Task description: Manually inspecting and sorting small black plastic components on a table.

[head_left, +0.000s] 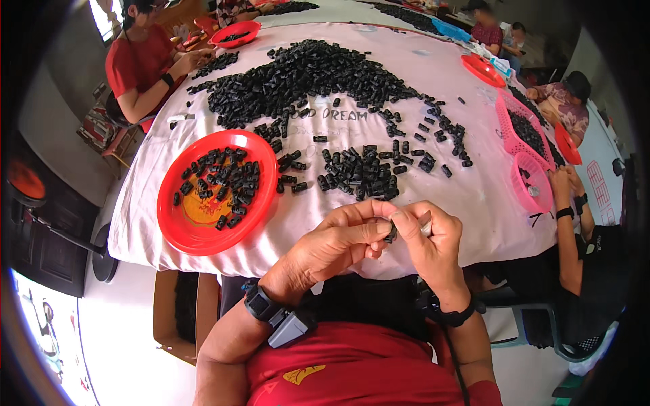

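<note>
Your desk (467,196) fills most of the frame under a pale pink cloth, and it bears a broad heap of small black parts (305,74) across the upper middle, likely tipped out there so everyone seated around can draw from it. A smaller cluster of black parts (362,172) lies at the centre of the frame, just above your hands, close enough to pick from without stretching. To the left of centre sits a red plate (179,227) with a loose scatter of the same parts on it, overhanging the near edge of the desk beside your left forearm, handy for dropping pieces in. On the right of the frame stand pink baskets (525,145), in front of another person whose hands rest by them; a person in a red shirt works at the upper left. Your left hand (338,240) and right hand (430,237) meet low in the centre, off the desk edge and above your lap. The fingers of both are closed together on one small black part (391,232), pinched between the fingertips, held up close where you can see it; your right hand also seems to grip a thin pale piece, too small to make out.
</note>
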`<state>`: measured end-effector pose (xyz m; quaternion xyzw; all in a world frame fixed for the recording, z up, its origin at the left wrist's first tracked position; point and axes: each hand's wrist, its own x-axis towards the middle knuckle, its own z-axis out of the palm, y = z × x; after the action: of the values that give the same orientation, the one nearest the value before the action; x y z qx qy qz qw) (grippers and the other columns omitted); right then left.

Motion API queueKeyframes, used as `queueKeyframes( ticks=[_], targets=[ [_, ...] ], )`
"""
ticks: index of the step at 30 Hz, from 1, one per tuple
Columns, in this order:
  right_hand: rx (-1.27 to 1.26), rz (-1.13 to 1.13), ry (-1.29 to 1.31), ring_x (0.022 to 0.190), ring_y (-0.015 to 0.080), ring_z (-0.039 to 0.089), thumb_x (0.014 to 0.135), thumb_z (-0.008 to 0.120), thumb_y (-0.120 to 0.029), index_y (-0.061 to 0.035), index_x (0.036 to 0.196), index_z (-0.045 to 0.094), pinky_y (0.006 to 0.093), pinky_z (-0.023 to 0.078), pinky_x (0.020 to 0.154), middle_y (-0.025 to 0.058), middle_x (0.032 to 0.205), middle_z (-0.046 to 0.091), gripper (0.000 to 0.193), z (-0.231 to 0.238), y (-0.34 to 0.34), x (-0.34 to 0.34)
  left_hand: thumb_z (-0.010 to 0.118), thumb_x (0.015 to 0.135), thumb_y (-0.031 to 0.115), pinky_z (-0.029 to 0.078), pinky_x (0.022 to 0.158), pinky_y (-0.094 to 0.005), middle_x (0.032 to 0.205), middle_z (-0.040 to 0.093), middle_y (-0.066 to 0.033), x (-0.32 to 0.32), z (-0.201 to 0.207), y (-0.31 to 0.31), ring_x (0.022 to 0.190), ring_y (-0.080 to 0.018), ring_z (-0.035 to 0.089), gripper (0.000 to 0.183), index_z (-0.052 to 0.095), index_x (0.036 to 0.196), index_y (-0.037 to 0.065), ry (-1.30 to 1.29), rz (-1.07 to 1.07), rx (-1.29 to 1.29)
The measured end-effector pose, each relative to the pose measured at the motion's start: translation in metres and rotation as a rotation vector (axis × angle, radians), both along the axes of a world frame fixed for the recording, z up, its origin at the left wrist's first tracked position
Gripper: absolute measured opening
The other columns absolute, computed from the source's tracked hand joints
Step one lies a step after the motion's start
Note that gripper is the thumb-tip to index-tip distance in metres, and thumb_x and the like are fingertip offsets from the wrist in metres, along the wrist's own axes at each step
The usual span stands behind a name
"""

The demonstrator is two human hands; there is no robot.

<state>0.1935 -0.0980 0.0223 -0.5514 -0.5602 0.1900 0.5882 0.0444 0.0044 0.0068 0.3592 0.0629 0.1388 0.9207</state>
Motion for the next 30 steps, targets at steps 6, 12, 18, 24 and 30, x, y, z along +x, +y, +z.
queueKeyframes(
  ticks=[6, 12, 18, 24, 30],
  targets=[
    [0.051, -0.133, 0.025, 0.056, -0.0007, 0.048, 0.091, 0.066, -0.011, 0.0001, 0.092, 0.066, 0.0179, 0.035, 0.048, -0.002, 0.063, 0.06, 0.011, -0.001, 0.001, 0.007, 0.059, 0.093, 0.014, 0.044, 0.068, -0.0242, 0.086, 0.059, -0.0002, -0.021, 0.029, 0.034, 0.072, -0.0091, 0.053, 0.021, 0.06, 0.111, 0.003, -0.051, 0.497, -0.111],
    [0.036, -0.132, 0.022, 0.051, -0.0009, 0.046, 0.091, 0.066, -0.012, 0.0004, 0.086, 0.065, 0.0191, 0.033, 0.044, -0.001, 0.061, 0.06, 0.013, 0.001, 0.003, 0.012, 0.044, 0.099, 0.019, 0.045, 0.068, -0.0296, 0.089, 0.061, -0.0137, -0.105, 0.032, 0.104, 0.076, -0.0197, 0.054, 0.032, 0.054, 0.106, -0.011, -0.401, 0.781, -0.448],
    [0.055, -0.142, -0.013, 0.048, -0.0011, 0.045, 0.091, 0.066, -0.012, 0.0004, 0.085, 0.065, 0.0195, 0.032, 0.042, 0.0001, 0.06, 0.061, 0.014, 0.003, 0.001, 0.013, 0.046, 0.099, 0.02, 0.043, 0.066, -0.0265, 0.087, 0.061, -0.009, -0.08, 0.032, 0.091, 0.072, -0.0151, 0.052, 0.029, 0.055, 0.109, -0.006, -0.255, 0.746, -0.22],
    [0.014, -0.152, 0.013, 0.049, -0.0011, 0.046, 0.091, 0.066, -0.013, 0.0005, 0.086, 0.065, 0.0196, 0.033, 0.042, 0.0009, 0.061, 0.062, 0.014, 0.001, -0.001, 0.017, 0.062, 0.089, 0.009, 0.048, 0.076, -0.0304, 0.095, 0.063, -0.0104, 0.004, 0.024, 0.043, 0.079, -0.0208, 0.06, 0.023, 0.065, 0.11, 0.0, 0.433, 0.593, 1.194],
    [0.039, -0.14, -0.016, 0.05, -0.0003, 0.048, 0.09, 0.067, -0.011, 0.0012, 0.087, 0.065, 0.0199, 0.035, 0.043, 0.0023, 0.062, 0.063, 0.012, 0.002, 0.0, 0.015, 0.066, 0.081, 0.002, 0.049, 0.069, -0.0321, 0.091, 0.062, -0.0131, 0.024, -0.009, 0.052, 0.077, -0.0224, 0.062, 0.029, 0.066, 0.11, 0.003, 0.565, 0.664, 1.695]
  ],
)
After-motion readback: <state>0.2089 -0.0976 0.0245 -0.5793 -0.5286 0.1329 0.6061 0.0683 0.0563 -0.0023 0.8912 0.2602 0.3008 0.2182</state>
